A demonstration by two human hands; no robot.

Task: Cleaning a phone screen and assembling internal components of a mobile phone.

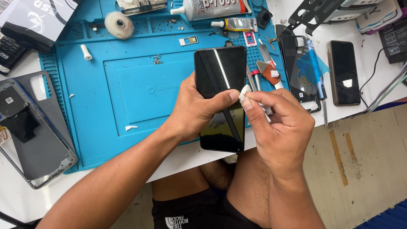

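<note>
My left hand [193, 108] grips a black smartphone [220, 72] by its left edge, thumb laid across the glossy screen, holding it over the front of the blue work mat [127, 89]. My right hand [277, 125] pinches a small white wipe [246, 92] between thumb and fingers and presses it against the phone's right edge, beside my left thumb tip. The phone's lower half is partly hidden behind both hands.
A grey phone frame [40, 140] lies at the left. Glue tubes [212, 8], a tape roll [119, 24] and a SIM tray [188, 40] sit at the mat's back. Tweezers and a blade [265, 70], a disassembled phone with blue film [303, 70] and another black phone [344, 72] lie to the right.
</note>
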